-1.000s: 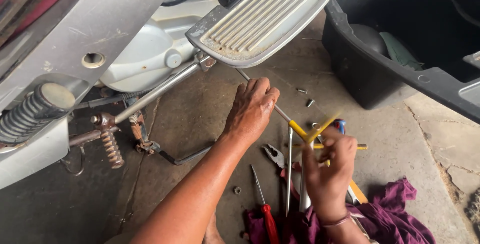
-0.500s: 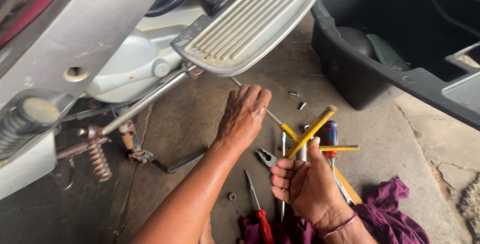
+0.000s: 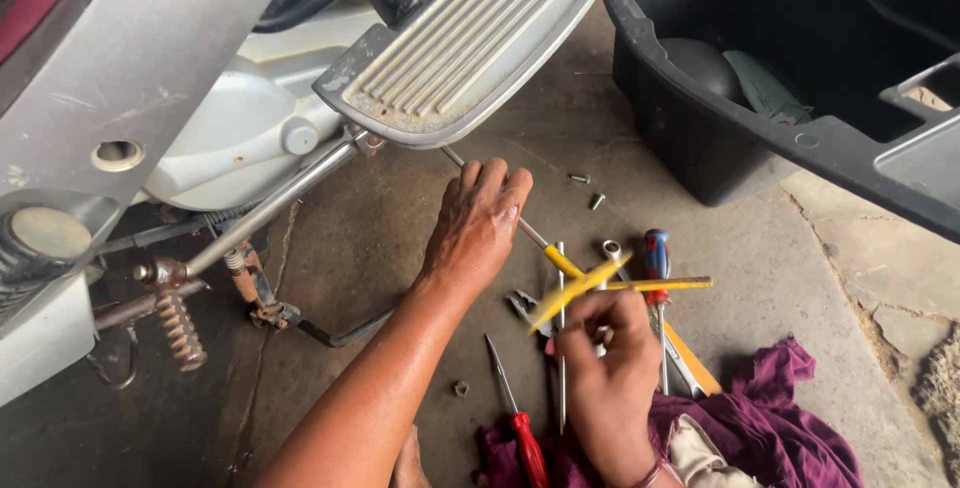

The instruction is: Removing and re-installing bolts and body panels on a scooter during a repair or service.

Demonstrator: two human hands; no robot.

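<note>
My left hand [image 3: 477, 227] rests flat on the concrete floor just below the scooter's grey ribbed footboard [image 3: 470, 38], fingers apart, holding nothing. My right hand [image 3: 608, 368] is lifted over a pile of tools and grips a yellow-handled tool [image 3: 577, 290], which is blurred and tilted up to the right. Under it lie a blue and red screwdriver [image 3: 656, 268], a red-handled screwdriver [image 3: 525, 443], pliers [image 3: 525, 308] and a long yellow-handled screwdriver [image 3: 540, 243].
A purple cloth [image 3: 760, 428] lies at the lower right. A black plastic tub [image 3: 800, 78] stands at the upper right. Loose screws [image 3: 590, 191] lie on the floor. A kick lever with a spring [image 3: 180, 323] sticks out under the scooter on the left.
My right hand has lifted the yellow-handled tool off the pile and swung it. My left hand has stayed flat on the floor. The view has shifted slightly.
</note>
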